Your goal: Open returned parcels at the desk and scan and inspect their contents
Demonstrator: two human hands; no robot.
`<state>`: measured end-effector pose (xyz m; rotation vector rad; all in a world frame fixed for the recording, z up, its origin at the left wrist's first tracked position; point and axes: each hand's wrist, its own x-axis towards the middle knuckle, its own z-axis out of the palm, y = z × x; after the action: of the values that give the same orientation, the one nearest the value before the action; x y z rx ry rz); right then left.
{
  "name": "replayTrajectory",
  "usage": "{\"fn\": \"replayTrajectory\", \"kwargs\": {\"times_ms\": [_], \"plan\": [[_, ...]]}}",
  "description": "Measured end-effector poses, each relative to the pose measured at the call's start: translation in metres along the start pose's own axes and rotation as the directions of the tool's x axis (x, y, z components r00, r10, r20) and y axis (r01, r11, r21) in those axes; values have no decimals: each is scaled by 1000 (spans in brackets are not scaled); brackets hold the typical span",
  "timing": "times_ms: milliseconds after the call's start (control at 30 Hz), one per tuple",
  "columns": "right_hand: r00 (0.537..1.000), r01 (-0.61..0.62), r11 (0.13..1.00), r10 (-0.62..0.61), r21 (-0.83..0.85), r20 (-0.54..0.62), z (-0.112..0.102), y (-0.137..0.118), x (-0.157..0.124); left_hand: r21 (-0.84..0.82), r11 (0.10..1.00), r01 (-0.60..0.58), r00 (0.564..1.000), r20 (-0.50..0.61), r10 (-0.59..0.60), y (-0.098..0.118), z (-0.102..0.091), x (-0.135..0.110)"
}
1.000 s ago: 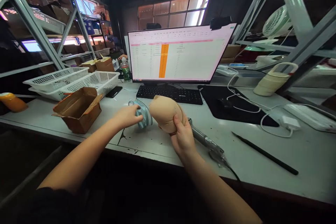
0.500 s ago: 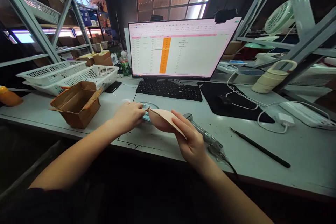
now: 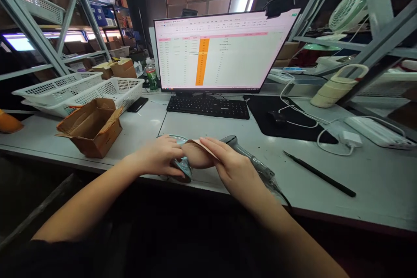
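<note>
My right hand (image 3: pixel 233 165) is closed on a pale tan paper pouch (image 3: pixel 198 158), its thumb below and fingers along the upper side. The pouch bulges and its mouth faces left. At that mouth my left hand (image 3: pixel 159 154) is pinched on a shiny blue-grey item (image 3: pixel 183 168), which hangs down between thumb and fingers; its kind is unclear. Behind the left hand, a pale blue looped thing (image 3: pixel 176 137) shows in part. A grey handheld scanner (image 3: pixel 249 154) wrapped in clear plastic lies just beyond the right hand.
An open cardboard box (image 3: pixel 93 128) stands at the left before white baskets (image 3: pixel 120 91) and a phone (image 3: pixel 137 104). A keyboard (image 3: pixel 208 106) lies under the monitor (image 3: pixel 224 52). To the right are a mouse pad (image 3: pixel 293 126), white cables and a black pen-like tool (image 3: pixel 319 173).
My left hand has come closer and lower, bringing the blue-grey item up to the pouch. The pouch now bulges toward the left hand. The view has tilted slightly.
</note>
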<state>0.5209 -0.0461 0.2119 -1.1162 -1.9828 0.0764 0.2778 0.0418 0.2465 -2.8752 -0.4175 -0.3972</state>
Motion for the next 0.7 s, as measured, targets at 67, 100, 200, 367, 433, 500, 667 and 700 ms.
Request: {"fn": "replayTrajectory", "kwargs": {"times_ms": [67,100,200,367,433,500,667,700], "plan": [[999,7,999,-6,-50,31,7,-6,3,92,993,-69,995,-70,75,5,4,3],[999,12,998,-10,-58,40,14,-7,4,138,987,-85,989,-105,100,9,7,4],[999,33,999,-33,13,-26,41,0,7,169,984,-57,976,-198,90,17,14,5],[980,57,998,-56,-2,-188,48,13,-1,28,997,71,947,-314,-58,16,17,-7],[979,34,996,-49,-77,-199,36,12,-6,-19,996,83,945,-317,-84,12,16,-11],[986,-15,997,2,-79,-166,25,10,-7,-56,996,71,952,-295,-84,9,17,-11],[987,-97,982,116,-165,111,32,15,10,-117,993,31,982,-180,-52,15,18,2],[975,-100,968,141,-228,171,36,16,14,-123,991,46,988,-143,-64,18,17,5]]}}
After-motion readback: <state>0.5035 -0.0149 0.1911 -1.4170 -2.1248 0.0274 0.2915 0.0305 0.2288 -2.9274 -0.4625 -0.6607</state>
